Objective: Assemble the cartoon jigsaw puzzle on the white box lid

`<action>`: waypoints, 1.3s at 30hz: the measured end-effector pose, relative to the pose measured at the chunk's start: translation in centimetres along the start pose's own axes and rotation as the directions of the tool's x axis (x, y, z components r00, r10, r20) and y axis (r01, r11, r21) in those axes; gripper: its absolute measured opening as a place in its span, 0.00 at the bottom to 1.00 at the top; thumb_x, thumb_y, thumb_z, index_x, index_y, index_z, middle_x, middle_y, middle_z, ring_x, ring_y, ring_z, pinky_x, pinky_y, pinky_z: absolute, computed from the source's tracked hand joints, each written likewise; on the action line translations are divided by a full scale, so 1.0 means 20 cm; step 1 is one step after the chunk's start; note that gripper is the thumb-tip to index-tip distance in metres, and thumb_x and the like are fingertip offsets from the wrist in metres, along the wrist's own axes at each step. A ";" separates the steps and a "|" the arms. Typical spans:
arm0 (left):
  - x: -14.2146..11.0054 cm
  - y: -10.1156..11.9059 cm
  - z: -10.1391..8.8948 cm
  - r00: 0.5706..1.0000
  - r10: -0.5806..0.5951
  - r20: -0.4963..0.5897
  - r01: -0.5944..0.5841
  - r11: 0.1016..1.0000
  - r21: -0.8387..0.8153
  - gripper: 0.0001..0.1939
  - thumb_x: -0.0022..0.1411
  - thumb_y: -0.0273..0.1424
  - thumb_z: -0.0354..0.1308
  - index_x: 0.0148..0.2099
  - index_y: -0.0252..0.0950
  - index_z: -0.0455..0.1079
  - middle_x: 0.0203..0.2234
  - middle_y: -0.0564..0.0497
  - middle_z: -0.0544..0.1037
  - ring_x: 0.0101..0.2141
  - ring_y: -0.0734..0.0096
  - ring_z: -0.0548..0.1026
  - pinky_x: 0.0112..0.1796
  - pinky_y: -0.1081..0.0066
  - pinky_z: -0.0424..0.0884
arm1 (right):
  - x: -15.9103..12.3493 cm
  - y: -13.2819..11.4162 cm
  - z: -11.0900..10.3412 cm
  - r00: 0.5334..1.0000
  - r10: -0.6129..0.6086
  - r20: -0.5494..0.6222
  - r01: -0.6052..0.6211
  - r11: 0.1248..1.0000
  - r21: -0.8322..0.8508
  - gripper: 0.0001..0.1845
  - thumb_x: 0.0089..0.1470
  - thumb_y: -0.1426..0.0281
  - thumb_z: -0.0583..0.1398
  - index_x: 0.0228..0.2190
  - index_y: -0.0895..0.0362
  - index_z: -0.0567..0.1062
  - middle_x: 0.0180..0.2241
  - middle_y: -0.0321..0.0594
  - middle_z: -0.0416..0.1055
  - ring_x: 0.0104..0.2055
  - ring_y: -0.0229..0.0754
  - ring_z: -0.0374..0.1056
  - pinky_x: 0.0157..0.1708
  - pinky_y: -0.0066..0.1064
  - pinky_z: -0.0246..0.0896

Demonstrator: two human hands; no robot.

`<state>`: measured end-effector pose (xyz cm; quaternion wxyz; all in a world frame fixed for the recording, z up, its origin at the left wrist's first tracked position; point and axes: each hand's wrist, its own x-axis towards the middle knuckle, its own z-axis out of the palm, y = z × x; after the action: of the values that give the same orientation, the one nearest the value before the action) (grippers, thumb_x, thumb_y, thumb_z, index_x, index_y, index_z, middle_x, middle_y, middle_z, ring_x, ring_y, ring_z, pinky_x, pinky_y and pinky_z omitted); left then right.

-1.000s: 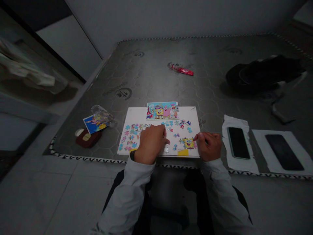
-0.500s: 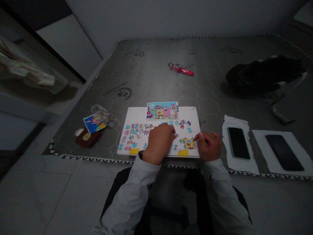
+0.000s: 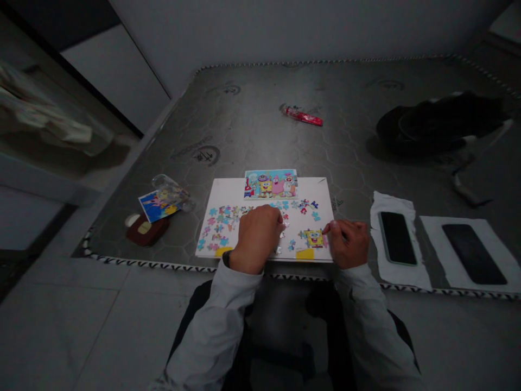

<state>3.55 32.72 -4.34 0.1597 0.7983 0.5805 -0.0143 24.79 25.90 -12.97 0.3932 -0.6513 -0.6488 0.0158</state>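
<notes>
On a white board (image 3: 260, 251) lie many loose jigsaw puzzle pieces (image 3: 220, 222). Over the board's middle hangs my left hand (image 3: 256, 239), palm down, fingers curled together, with a small puzzle piece (image 3: 286, 222) at its fingertips. My right hand (image 3: 349, 244) rests closed at the board's right edge. Its thumb and index finger are by a joined yellow puzzle section (image 3: 314, 238) with a cartoon face; what they pinch, if anything, is hidden. A picture card (image 3: 271, 184) with the cartoon characters lies across the board's top edge.
Left of the board are a brown case (image 3: 147, 231), a blue-yellow card (image 3: 157, 205) and a clear plastic bag (image 3: 173, 190). Two phones, one green-edged (image 3: 398, 239), one dark (image 3: 473, 254), lie on white sheets at right. Farther back are a red packet (image 3: 303, 116) and a black bag (image 3: 439, 126).
My left hand has moved a little left, and the small piece at its fingertips has shifted the same way. My right hand has stayed where it was.
</notes>
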 end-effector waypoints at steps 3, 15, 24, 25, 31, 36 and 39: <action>-0.01 0.00 0.00 1.000 0.002 0.003 -0.002 1.000 0.006 0.07 0.62 0.36 0.62 0.40 0.40 0.79 0.37 0.46 0.81 0.39 0.58 0.78 0.40 0.62 0.72 | 0.00 0.00 0.00 1.000 -0.004 -0.001 0.004 1.000 0.004 0.22 0.65 0.65 0.51 0.22 0.53 0.75 0.21 0.30 0.72 0.25 0.37 0.66 0.41 0.37 0.49; -0.05 -0.10 -0.13 0.993 -0.092 -0.079 0.096 0.994 0.048 0.09 0.64 0.39 0.60 0.41 0.43 0.78 0.36 0.49 0.82 0.39 0.57 0.78 0.39 0.63 0.71 | 0.00 0.01 0.00 1.000 -0.011 -0.011 0.011 1.000 0.001 0.21 0.65 0.65 0.51 0.22 0.53 0.75 0.22 0.29 0.73 0.26 0.37 0.67 0.41 0.37 0.49; -0.08 -0.21 -0.19 0.971 -0.181 -0.155 0.191 0.980 0.055 0.16 0.71 0.34 0.47 0.55 0.44 0.72 0.36 0.46 0.82 0.39 0.58 0.79 0.39 0.64 0.70 | 0.00 0.01 0.01 1.000 -0.014 -0.005 0.014 1.000 -0.011 0.22 0.65 0.64 0.51 0.22 0.53 0.74 0.22 0.30 0.74 0.27 0.38 0.67 0.41 0.37 0.49; -0.08 -0.22 -0.20 0.971 -0.182 -0.154 0.192 0.980 0.052 0.17 0.71 0.32 0.47 0.56 0.44 0.71 0.36 0.46 0.82 0.39 0.59 0.79 0.40 0.65 0.70 | 0.00 0.01 0.01 1.000 -0.013 -0.005 0.013 1.000 -0.012 0.23 0.65 0.64 0.51 0.22 0.53 0.74 0.22 0.30 0.74 0.27 0.38 0.67 0.41 0.37 0.49; -0.10 -0.28 -0.21 0.977 -0.165 -0.135 0.169 0.985 0.025 0.19 0.69 0.27 0.47 0.57 0.44 0.70 0.37 0.49 0.83 0.39 0.64 0.79 0.40 0.68 0.70 | -0.01 0.01 0.01 1.000 -0.005 -0.008 0.005 1.000 -0.016 0.23 0.66 0.62 0.51 0.22 0.52 0.75 0.21 0.30 0.73 0.26 0.38 0.67 0.41 0.37 0.50; -0.11 -0.29 -0.24 0.971 -0.186 -0.148 0.192 0.981 0.029 0.19 0.68 0.28 0.46 0.56 0.46 0.71 0.40 0.48 0.83 0.42 0.59 0.79 0.41 0.65 0.70 | 0.00 0.01 0.01 0.999 -0.026 -0.028 0.026 1.000 -0.018 0.23 0.66 0.62 0.51 0.22 0.52 0.75 0.22 0.30 0.74 0.25 0.38 0.67 0.41 0.37 0.51; -0.12 -0.28 -0.27 0.954 -0.242 -0.178 0.252 0.967 0.039 0.20 0.70 0.30 0.44 0.57 0.48 0.71 0.42 0.48 0.82 0.42 0.57 0.79 0.41 0.63 0.70 | 0.00 0.01 0.01 1.000 -0.018 -0.024 0.017 1.000 -0.022 0.24 0.66 0.62 0.51 0.22 0.53 0.75 0.21 0.31 0.74 0.25 0.39 0.67 0.41 0.38 0.51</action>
<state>-3.39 33.47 -0.09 0.0814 0.7223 0.6865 0.0168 24.85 25.95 -13.25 0.3940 -0.6500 -0.6499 -0.0029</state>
